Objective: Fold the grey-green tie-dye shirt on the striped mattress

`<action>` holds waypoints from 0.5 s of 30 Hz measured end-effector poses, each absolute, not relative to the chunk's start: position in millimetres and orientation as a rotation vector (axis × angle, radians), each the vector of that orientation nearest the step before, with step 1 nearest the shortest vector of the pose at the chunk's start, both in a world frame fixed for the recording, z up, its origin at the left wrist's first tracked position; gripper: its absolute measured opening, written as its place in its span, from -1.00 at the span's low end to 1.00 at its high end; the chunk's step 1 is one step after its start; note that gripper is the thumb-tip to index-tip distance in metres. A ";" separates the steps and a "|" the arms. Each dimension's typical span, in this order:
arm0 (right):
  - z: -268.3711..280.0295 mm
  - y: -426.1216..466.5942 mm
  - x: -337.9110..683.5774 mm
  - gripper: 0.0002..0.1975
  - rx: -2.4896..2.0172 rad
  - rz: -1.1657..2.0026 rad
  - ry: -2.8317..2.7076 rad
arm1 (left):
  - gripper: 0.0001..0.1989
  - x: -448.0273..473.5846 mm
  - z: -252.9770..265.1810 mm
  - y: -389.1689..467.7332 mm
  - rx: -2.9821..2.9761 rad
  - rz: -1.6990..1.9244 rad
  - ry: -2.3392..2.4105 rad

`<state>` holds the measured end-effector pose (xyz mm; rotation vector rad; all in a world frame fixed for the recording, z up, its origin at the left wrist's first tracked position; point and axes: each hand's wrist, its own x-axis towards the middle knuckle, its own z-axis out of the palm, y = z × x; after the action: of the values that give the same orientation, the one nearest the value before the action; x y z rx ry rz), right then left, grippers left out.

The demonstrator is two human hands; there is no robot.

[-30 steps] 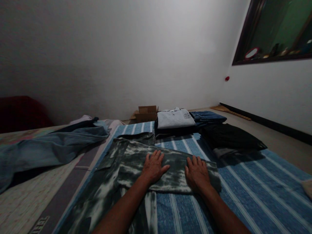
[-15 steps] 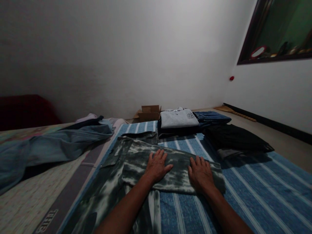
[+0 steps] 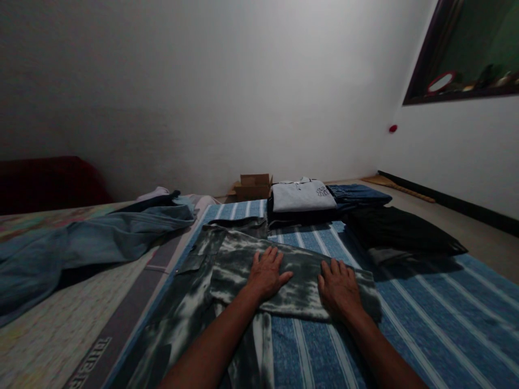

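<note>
I can see two bare hands lying flat on a piece of clothing with blotchy dark green and white marks (image 3: 227,273). The left hand (image 3: 265,274) rests near the middle of a long, flat part that points to the right. Its thumb sticks out to the side, and its other fingers are close together. The right hand (image 3: 339,285) lies on the same part, nearer its right end, with its fingers a little bit spread. Both palms face down, and neither hand is pinching anything. The clothing lies on a blue cloth with white stripes (image 3: 421,319), in the near middle. The rest of it runs toward the near left, under the left arm. On the far side of the blue cloth there is a folded light grey top (image 3: 302,195), on top of something dark. Folded blue clothes (image 3: 357,194) sit just to its right. A flat black pile (image 3: 401,229) lies nearer, over on the right. On the left, pale blue jeans (image 3: 121,235) stretch across a light, speckled cover (image 3: 107,292). Far back, by the white wall (image 3: 203,97), is a brown cardboard box (image 3: 253,190). High on the right, a mirror with a red edge (image 3: 441,82) leans by the window (image 3: 478,43).
</note>
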<state>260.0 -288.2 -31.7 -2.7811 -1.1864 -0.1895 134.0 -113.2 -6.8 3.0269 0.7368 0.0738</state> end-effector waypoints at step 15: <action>-35.2 -289.5 260.5 -0.52 -2.776 -0.208 -1.208 | -0.25 187.4 1.1 -146.8 2.844 -0.096 0.716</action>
<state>260.5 -289.5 -35.2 -2.7761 -1.2081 -0.2082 187.4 -146.8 1.1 2.8440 0.7158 -0.0965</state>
